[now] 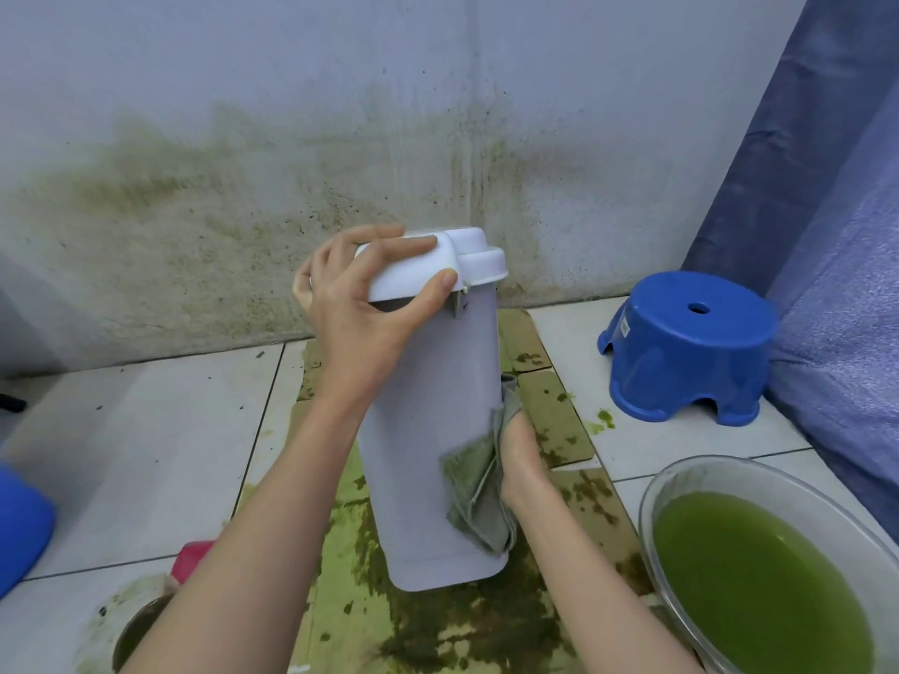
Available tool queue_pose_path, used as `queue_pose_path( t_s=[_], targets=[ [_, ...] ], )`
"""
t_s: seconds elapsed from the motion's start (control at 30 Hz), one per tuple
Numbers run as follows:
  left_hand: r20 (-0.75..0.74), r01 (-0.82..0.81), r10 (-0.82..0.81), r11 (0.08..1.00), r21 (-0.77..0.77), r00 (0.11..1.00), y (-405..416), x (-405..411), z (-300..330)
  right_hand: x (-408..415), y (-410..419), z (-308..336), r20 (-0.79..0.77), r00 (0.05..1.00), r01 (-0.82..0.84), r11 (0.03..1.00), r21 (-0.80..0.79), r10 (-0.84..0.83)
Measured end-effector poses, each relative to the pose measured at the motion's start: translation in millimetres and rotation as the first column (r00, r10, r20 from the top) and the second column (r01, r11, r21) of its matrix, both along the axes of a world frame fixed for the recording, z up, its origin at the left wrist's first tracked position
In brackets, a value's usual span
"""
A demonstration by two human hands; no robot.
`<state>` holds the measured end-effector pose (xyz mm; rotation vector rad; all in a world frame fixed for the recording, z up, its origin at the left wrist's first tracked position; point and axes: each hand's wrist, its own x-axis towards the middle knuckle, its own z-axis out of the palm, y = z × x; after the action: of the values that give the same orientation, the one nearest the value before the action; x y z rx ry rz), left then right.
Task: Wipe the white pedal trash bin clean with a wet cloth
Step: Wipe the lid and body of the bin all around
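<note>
The white pedal trash bin (pixel 428 411) stands upright in the middle of the view, on stained cardboard, tilted slightly. My left hand (pixel 360 294) grips its white lid from the left, fingers over the top and thumb on the front edge. My right hand (pixel 523 454) presses a grey-green wet cloth (pixel 476 493) against the bin's lower right side; the fingers are mostly hidden behind the bin and the cloth. The cloth hangs in folds down toward the bin's base.
A clear basin (pixel 681 474) of green water sits at the lower right. A blue plastic stool (pixel 686 347) stands at the right near a blue curtain (pixel 827 235). Green-stained cardboard (pixel 549 420) covers the tiled floor. A stained wall rises behind. Another blue object (pixel 19 527) is at the left edge.
</note>
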<state>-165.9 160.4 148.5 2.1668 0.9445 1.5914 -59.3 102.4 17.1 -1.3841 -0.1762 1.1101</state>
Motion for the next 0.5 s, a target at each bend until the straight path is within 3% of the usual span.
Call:
queue_pose_path(
  t_s=[0.07,0.13,0.2,0.27,0.37,0.43,0.5],
  targets=[
    [0.008,-0.005,0.005,1.0,0.018,1.0,-2.9,1.2,-2.2,1.9,-1.7,5.7,-0.085,0.996,-0.039,0.998,-0.042,0.035],
    [0.012,-0.015,0.014,1.0,0.019,1.0,-3.0,2.8,-2.5,0.2,0.2,25.2,-0.046,0.999,-0.01,1.0,0.025,0.012],
    [0.015,-0.026,0.026,1.0,0.016,1.0,-3.0,4.3,-2.5,-6.7,5.1,54.3,0.186,0.982,0.022,0.997,0.08,-0.036],
    [0.012,-0.025,0.025,1.0,0.019,1.0,-4.1,6.9,-2.6,-15.3,13.6,78.9,0.408,0.901,0.094,0.985,0.143,-0.145],
    [0.008,-0.025,0.025,1.0,0.017,1.0,-4.4,9.9,-1.6,-13.3,23.6,90.6,0.564,0.778,0.186,0.96,0.21,-0.274],
    [0.013,-0.027,0.027,1.0,0.009,1.0,-3.2,8.7,-0.5,-2.0,24.3,77.4,0.467,0.856,0.147,0.971,0.191,-0.221],
    [0.022,-0.02,0.02,1.0,0.015,1.0,-2.8,6.0,-0.9,7.9,19.2,51.6,0.236,0.969,0.057,0.994,0.088,-0.077]
  ],
)
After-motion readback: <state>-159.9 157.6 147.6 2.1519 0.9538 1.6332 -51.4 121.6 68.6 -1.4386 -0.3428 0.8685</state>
